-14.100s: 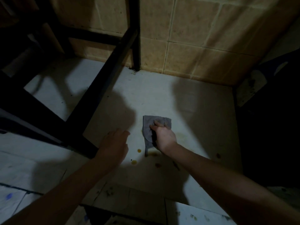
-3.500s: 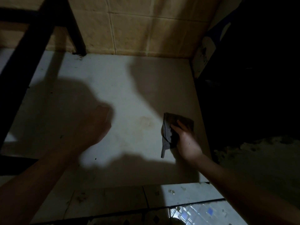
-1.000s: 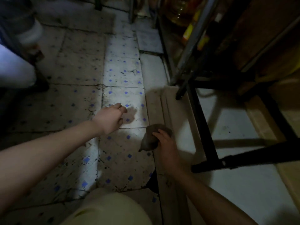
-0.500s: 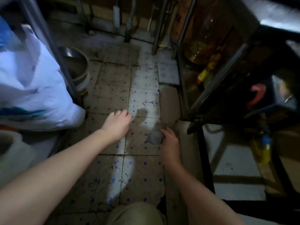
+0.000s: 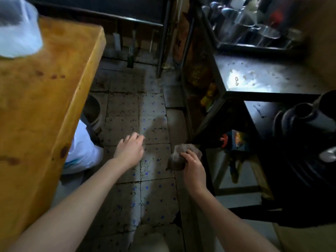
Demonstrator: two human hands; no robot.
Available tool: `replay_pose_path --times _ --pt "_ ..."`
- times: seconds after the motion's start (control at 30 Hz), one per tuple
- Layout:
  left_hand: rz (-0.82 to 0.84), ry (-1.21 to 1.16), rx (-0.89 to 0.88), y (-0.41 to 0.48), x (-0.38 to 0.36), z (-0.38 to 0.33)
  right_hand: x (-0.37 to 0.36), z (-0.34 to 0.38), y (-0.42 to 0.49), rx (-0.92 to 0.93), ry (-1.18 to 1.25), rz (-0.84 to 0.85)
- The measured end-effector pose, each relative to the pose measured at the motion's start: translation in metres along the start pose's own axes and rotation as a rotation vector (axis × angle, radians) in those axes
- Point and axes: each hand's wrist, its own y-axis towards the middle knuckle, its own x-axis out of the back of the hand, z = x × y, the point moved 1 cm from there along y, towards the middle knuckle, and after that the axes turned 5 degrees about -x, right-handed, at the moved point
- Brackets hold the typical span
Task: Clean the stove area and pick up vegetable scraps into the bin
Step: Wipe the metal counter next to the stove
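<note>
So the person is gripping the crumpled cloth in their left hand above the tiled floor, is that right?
Not quite. In the head view the right hand grips the crumpled cloth above the tiled floor; the left hand is open and holds nothing.

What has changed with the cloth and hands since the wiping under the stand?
The cloth has left the white surface under the stand: it lay flat there under the right hand; now that hand grips it bunched up over the tiled floor. The view has swung out and risen. The left hand stays empty, fingers relaxed.
</note>
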Motion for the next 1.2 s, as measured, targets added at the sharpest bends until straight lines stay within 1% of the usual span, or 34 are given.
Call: replay_pose_path --times 0.13,0.3,0.53,0.67,0.8,0.9,1.07,1.17,1.2 --pt "0.020 0.026 -0.028 -0.009 0.048 -0.017 0.048 0.023 -0.016 -0.038 -0.019 -0.007" --pt "0.034 0.047 -0.087 -0.016 0.090 -0.048 0.102 0.039 -0.043 -0.024 -0.008 -0.006" --pt "0.067 0.045 -0.166 -0.007 0.117 -0.099 0.168 0.020 -0.067 -0.107 0.042 -0.085" --pt "0.098 0.070 -0.255 0.006 0.119 -0.140 0.200 -0.004 -0.079 -0.113 -0.016 -0.120" --pt "0.139 0.071 -0.366 0.015 0.108 -0.192 0.223 -0.035 -0.097 -0.226 -0.038 -0.211" --pt "0.172 0.076 -0.458 0.016 0.097 -0.229 0.238 -0.062 -0.108 -0.357 -0.021 -0.263" --pt "0.164 0.091 -0.595 0.020 0.090 -0.267 0.255 -0.097 -0.126 -0.499 -0.030 -0.241" --pt "0.185 0.132 -0.652 0.022 0.088 -0.280 0.263 -0.110 -0.135 -0.572 0.083 -0.205" --pt "0.192 0.148 -0.670 0.023 0.086 -0.283 0.264 -0.115 -0.136 -0.593 0.088 -0.196"
